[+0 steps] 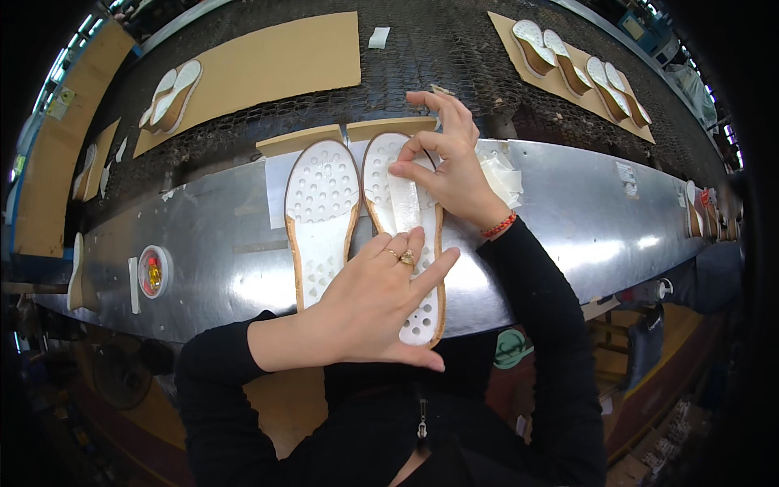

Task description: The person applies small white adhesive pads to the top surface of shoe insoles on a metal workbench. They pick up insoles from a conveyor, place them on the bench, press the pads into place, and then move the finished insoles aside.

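Two white shoe soles with dimpled surfaces and tan edges lie side by side on the metal table in front of me: a left sole (324, 183) and a right sole (380, 158). A narrow, whitish, translucent strip (405, 203) runs along the right sole's middle. My right hand (454, 162) pinches the strip's far end between thumb and index finger, its other fingers raised. Across the near half of the right sole rests my left hand (369, 296), thumb and index finger spread, fingertips at the strip's near end. It partly covers both soles.
Tan bars (302, 140) stand behind the soles. White crumpled sheets (501, 178) lie right of them. A round white container (154, 272) sits at left. Beyond the metal table (560, 211), a dark mesh belt (430, 49) carries cardboard sheets (268, 65) with more soles (535, 49).
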Available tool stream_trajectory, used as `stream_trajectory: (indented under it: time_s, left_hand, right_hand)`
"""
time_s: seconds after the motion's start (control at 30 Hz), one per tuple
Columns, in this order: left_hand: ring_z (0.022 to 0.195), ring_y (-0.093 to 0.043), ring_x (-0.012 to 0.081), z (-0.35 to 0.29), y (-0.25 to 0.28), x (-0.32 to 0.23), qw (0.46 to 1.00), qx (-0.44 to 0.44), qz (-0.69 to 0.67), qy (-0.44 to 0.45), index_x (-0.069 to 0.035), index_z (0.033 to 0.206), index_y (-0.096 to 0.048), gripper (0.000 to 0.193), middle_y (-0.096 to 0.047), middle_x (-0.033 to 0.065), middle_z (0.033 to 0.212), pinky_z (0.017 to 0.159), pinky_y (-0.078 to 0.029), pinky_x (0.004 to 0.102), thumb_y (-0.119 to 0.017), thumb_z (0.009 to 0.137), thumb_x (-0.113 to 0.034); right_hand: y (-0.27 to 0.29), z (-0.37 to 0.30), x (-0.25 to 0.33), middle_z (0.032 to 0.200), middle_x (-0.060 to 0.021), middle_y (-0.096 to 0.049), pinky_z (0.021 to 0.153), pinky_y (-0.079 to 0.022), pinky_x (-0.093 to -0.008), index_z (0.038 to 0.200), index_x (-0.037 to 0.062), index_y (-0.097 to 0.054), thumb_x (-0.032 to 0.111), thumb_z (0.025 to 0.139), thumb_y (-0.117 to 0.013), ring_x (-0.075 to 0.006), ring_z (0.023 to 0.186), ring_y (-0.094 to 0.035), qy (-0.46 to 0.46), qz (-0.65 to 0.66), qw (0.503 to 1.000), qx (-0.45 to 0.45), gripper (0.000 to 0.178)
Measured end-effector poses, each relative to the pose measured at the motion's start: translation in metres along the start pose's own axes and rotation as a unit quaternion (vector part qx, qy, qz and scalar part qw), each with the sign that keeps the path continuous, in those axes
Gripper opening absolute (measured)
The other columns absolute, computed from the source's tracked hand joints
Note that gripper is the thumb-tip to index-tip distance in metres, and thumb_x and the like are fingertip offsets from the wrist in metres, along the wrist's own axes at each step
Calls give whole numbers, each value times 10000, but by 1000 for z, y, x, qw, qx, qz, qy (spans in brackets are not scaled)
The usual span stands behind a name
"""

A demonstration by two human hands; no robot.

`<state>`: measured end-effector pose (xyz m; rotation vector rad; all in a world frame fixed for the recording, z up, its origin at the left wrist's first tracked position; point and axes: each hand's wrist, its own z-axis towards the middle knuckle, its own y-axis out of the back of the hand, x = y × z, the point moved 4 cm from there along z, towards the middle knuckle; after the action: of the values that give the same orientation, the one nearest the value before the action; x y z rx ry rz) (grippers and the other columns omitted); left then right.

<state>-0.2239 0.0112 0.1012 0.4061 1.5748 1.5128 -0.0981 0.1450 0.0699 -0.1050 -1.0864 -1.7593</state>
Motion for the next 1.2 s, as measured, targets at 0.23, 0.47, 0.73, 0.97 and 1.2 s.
stream_trajectory:
  time_s: [0.23,0.47,0.73,0.97,1.2]
  left_hand:
    - [1140,-543,439,3,0,1,1000,21,2,-9,-29,1404,-446,1039,-544,376,1190,1021,-374,432,-830,591,-551]
    - [1111,-567,468,6,-2,1,1000,21,-11,4,-62,1388,-474,979,-502,362,1295,1008,-405,454,-837,566,-452]
    - [1173,-557,421,3,0,-3,1000,-20,7,15,-31,1331,-524,911,-531,314,1289,987,-409,448,-850,565,-401]
    - [1236,-505,354,-14,7,-30,997,4,72,25,5,1329,-522,866,-558,199,1289,1024,-373,441,-837,661,-448]
    - [1169,-580,352,-19,-2,-36,992,-6,122,-2,53,1265,-581,746,-584,257,1285,1067,-411,448,-810,698,-375]
  right_hand:
    - [-10,-5,-7,1483,-116,-436,1119,-113,-556,678,123,-670,178,725,-839,-377,1448,-218,11,9,1000,-8,184]
    - [-7,0,-21,1514,-274,-283,1126,-154,-552,1186,78,-552,351,665,-901,-433,1454,-185,-54,-70,996,-22,684]
    - [-12,3,-22,1528,-277,-253,1139,-148,-545,1273,73,-529,328,849,-761,-435,1456,-184,-72,-82,987,-120,547]
    - [35,-16,1,1611,-186,-247,1179,-110,-522,1328,291,-645,404,1012,-497,-402,1475,-179,62,-82,995,16,367]
    - [17,-40,12,1662,-138,-124,1181,13,-591,1339,403,-623,530,1016,-409,-396,1514,-63,89,-152,971,159,408]
